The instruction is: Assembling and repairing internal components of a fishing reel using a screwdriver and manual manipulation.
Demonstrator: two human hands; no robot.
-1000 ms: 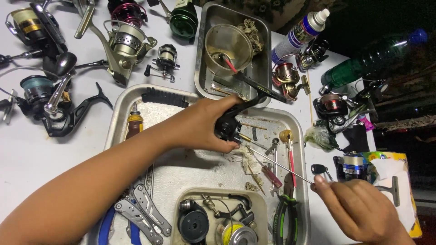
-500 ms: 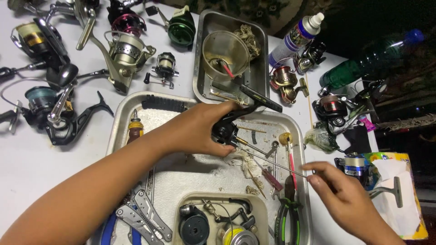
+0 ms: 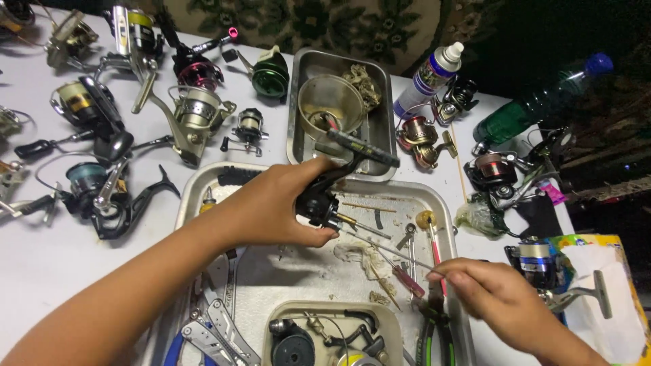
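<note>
Left hand (image 3: 274,210) has a solid grip on the black reel body (image 3: 317,203), center of the frame above the big metal tray (image 3: 291,271). Right hand (image 3: 498,305), lower right, pinches a thin metal rod (image 3: 390,245) running up into the reel.

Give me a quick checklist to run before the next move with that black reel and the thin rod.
1. Left hand grips the black reel body over the big metal tray: ok.
2. Right hand pinches the end of the thin rod: ok.
3. Rod's far end lines up with the reel: ok; whether it is seated inside, cannot tell.
4. Space under the rod free: not ok, red-handled screwdriver and dirty rag lie there.
5. Pliers within reach at the tray's near corner: ok.
</note>
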